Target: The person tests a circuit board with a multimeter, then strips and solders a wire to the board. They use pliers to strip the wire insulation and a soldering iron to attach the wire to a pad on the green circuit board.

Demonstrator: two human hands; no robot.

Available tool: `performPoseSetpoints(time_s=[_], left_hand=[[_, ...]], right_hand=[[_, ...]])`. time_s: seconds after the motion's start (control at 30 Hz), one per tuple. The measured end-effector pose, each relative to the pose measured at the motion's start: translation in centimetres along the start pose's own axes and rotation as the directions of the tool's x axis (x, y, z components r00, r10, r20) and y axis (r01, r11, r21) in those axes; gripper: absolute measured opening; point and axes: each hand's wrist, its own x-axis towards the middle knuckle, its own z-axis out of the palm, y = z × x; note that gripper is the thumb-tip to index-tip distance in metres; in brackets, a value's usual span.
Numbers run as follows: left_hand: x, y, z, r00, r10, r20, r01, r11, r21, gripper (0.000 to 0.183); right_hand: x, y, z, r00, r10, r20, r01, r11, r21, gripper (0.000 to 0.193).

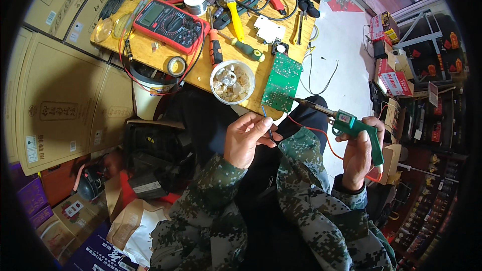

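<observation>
My right hand (357,156) is wrapped round the handle of a green pistol-shaped soldering iron (354,126). Its long metal barrel points left, and the tip is at the lower right edge of a green circuit board (282,81); whether it touches cannot be made out. Solder joints cover the board's upturned face. My left hand (244,140) pinches a thin wire (264,111) with a blue end, just below the board's near edge. Left of the board stands a round plastic tub (215,86) holding lumpy amber pieces and a silvery lump.
A red multimeter (170,25), solder spool (195,2), yellow-handled brush (234,16), screwdrivers (216,47) and tape roll (176,65) crowd the wooden table (201,76). The iron's red cord (321,129) loops past my knee. Cardboard boxes (60,95) stand left; shelves of goods (427,195) line the right.
</observation>
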Motion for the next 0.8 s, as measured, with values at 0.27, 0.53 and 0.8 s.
performPoseSetpoints(time_s=[0.27, 0.53, 0.8], left_hand=[[0.6, -0.4, -1.0, 0.999, 0.051, 0.019, -0.052, 0.996, 0.075, 0.025], [1.1, -0.9, -1.1, 0.998, 0.066, -0.008, -0.066, 0.997, 0.028, 0.022], [1.0, -0.9, -1.2, 0.998, 0.066, 0.005, -0.066, 0.998, -0.01, 0.019]], right_hand=[[-0.3, -0.7, 1.0, 0.998, -0.041, 0.053, 0.045, 0.997, -0.069, 0.039], [-0.1, -0.9, 2.4, 0.987, -0.078, 0.138, 0.084, 0.995, -0.045, 0.032], [0.1, -0.7, 3.0, 0.977, -0.088, 0.197, 0.108, 0.99, -0.093, 0.033]])
